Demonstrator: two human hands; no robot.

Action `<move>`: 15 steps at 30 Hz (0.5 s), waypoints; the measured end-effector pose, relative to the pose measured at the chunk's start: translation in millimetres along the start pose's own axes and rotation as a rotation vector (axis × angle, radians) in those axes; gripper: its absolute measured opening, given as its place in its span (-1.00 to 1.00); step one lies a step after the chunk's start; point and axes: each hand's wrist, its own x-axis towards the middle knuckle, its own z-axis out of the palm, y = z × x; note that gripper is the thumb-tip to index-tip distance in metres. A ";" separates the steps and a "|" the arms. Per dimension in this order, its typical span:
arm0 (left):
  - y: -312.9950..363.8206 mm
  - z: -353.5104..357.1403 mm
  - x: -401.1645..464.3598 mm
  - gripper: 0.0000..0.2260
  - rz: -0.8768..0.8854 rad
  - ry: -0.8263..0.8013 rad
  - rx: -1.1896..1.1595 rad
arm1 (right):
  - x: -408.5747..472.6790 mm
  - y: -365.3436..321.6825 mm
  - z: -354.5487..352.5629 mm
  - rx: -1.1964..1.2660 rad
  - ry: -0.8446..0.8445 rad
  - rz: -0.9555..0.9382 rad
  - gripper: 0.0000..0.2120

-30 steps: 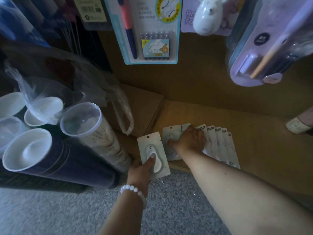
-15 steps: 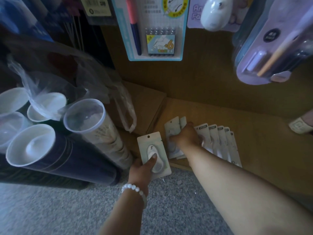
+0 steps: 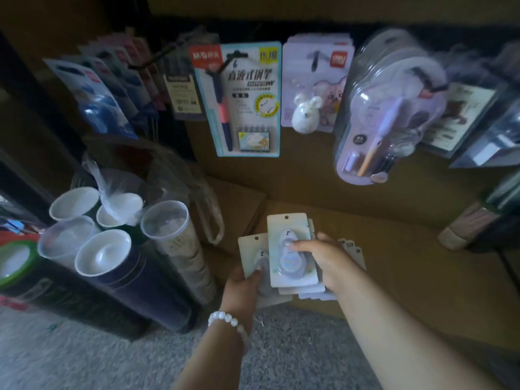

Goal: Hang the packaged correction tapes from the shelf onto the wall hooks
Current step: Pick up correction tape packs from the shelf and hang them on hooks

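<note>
A pen pack [image 3: 244,99] hangs on the brown wall, with a pack bearing a white mouse figure [image 3: 306,114] just right of it and a rounded clear pack [image 3: 385,108] farther right. Clear tubes with white lids [image 3: 104,254] lie at the left, on the speckled grey floor [image 3: 84,358], beside a thin plastic bag [image 3: 121,181].

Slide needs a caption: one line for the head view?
Left hand and right hand each hold correction tape packs over the shelf, below hanging stationery.
</note>
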 end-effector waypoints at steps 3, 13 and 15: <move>22.3 11.8 -22.0 -0.78 0.026 -0.082 -0.026 | -22.0 -5.7 -6.4 0.079 -0.056 -0.038 -0.61; 83.1 18.6 -95.9 -0.52 0.213 -0.375 -0.043 | -94.5 -42.8 -3.9 0.142 -0.176 -0.275 -0.45; 93.6 18.3 -109.0 -0.47 0.250 -0.397 -0.016 | -107.7 -50.0 -0.4 0.138 -0.203 -0.322 -0.55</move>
